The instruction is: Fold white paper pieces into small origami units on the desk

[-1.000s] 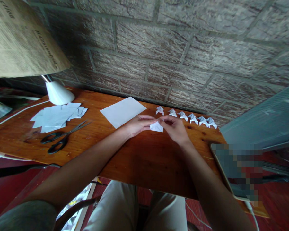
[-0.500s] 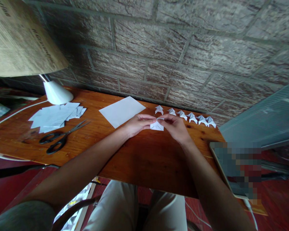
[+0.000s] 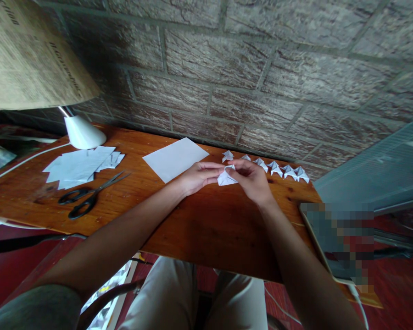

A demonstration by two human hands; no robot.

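Note:
A small piece of folded white paper (image 3: pixel 226 178) sits between my two hands just above the wooden table (image 3: pixel 199 229). My left hand (image 3: pixel 197 176) pinches its left side with fingers closed. My right hand (image 3: pixel 252 179) grips its right side, fingers curled over the top. Behind the hands, a row of several finished white folded paper shapes (image 3: pixel 277 169) lies along the table's far edge by the brick wall.
A flat white sheet (image 3: pixel 175 158) lies left of my hands. Black scissors (image 3: pixel 89 198) and a pile of cut paper squares (image 3: pixel 80 166) lie at the left, near a white lamp base (image 3: pixel 82 133). A blurred flat device (image 3: pixel 337 238) lies at the right edge.
The paper piece has been lifted and turned slightly between my fingers, and its upper flap is now bent up. Both hands stay in the same spot.

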